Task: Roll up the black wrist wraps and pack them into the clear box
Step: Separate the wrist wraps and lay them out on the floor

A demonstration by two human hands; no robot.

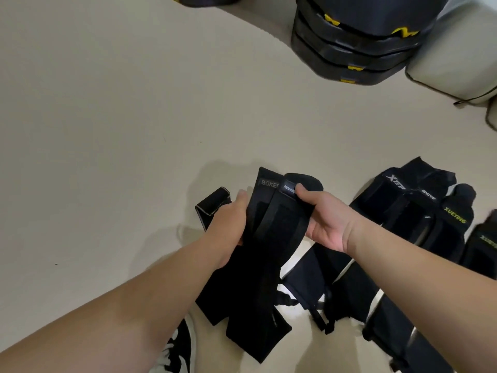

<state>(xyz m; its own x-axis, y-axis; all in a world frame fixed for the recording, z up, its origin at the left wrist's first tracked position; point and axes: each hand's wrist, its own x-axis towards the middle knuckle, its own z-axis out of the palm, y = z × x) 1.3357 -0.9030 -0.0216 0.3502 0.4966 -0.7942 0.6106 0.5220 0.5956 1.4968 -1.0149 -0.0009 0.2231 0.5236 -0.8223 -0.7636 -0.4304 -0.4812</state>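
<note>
Two long black wrist wraps [271, 238] hang together over the pale floor, one with a grey BOKE label, the other with a small white label. My left hand [228, 224] holds their left edge, fingers curled behind the fabric. My right hand [325, 219] grips their right edge, thumb pressed on the white label. Another black strap with pale edging [212, 203] sticks out behind my left hand. Several more black wraps [419, 208] with XTEP and XUEYING labels lie flat on the floor to the right. No clear box is in view.
A stack of black pads with yellow marks [360, 44] stands at the back right beside a pale cushion [454, 65]. A black and white shoe [178, 351] shows at the bottom. Pale floor [121, 117] stretches to the left and ahead.
</note>
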